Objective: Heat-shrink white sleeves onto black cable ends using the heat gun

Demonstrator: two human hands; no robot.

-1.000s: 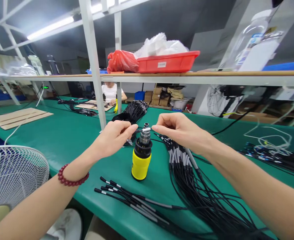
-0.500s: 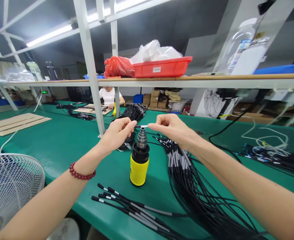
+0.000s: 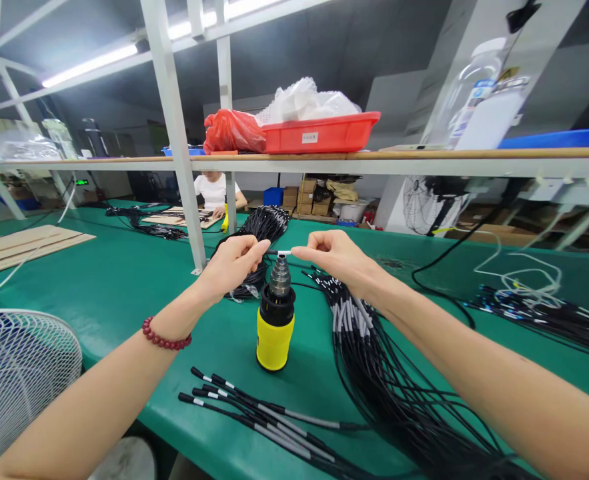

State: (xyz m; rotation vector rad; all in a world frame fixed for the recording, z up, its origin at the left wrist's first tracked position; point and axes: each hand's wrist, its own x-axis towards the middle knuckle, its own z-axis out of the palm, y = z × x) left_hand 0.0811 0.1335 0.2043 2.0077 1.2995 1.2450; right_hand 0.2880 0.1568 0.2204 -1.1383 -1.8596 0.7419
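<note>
Cable end with a white sleeve [image 3: 283,253] was held level between both hands, directly above the metal nozzle of the yellow heat gun [image 3: 274,323], close over its tip but not visibly touching. Left hand [image 3: 234,263] pinched the cable on its left side with thumb and forefinger, other fingers curled in. Right hand [image 3: 331,257] pinched the white-sleeved end from the right in the same fingertip grip. A red bead bracelet [image 3: 164,337] sat on the left wrist.

Heat gun stood upright on its base on the green bench mat [image 3: 124,287], nozzle pointing up, between the two forearms. A large bundle of black cables [image 3: 374,360] with grey-white sleeved ends lay just right of it, running under the right forearm toward the near edge. A small group of finished cables [image 3: 259,417] lay in front of the gun, near the bench edge. A coiled black cable pile [image 3: 261,230] lay behind the hands, beside the white frame post [image 3: 174,133].

A white fan guard [image 3: 19,373] sat at lower left, off the bench edge. On the overhead shelf stood a red tray [image 3: 324,133] filled with clear plastic bags, and a red bag beside it. Cardboard sheets [image 3: 24,240] lay far left on the mat. Another person in a white shirt [image 3: 215,190] sat at the far end of the bench. Stacked cartons stood on the floor behind.
</note>
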